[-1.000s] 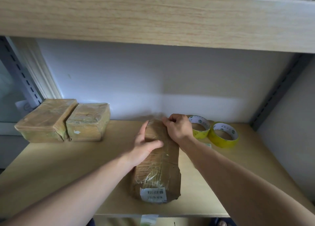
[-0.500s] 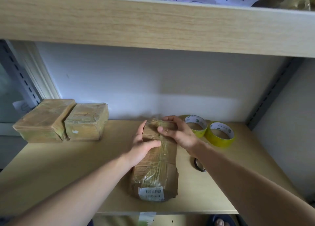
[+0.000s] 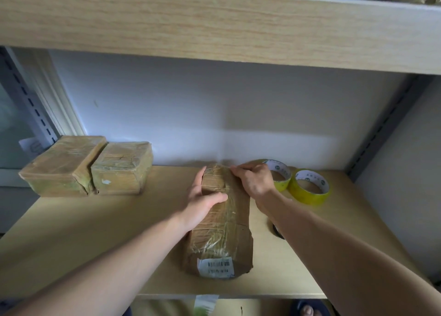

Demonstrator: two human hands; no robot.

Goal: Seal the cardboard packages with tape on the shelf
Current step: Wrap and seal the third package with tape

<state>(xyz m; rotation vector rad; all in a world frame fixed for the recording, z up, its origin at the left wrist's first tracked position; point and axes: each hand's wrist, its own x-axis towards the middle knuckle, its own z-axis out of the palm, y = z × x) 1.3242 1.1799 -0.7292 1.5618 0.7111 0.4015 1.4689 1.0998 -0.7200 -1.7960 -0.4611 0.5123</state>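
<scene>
Cardboard package (image 3: 220, 230): long, brown, wrapped in clear tape, lay lengthwise on the wooden shelf (image 3: 71, 239), white barcode label (image 3: 216, 266) on its near end. Small dark object (image 3: 278, 231) on the shelf, just right of the package, mostly hidden by the right forearm. Left hand (image 3: 202, 200): fingers together along the package's left side, thumb pressed across its top. Right hand (image 3: 254, 178): fingertips pinched at the package's far top edge; what they held could not be told. Two yellow tape rolls (image 3: 310, 187) just beside the right hand. Two taped packages (image 3: 90, 168), side by side and touching, at far left near the white wall (image 3: 214, 113).
</scene>
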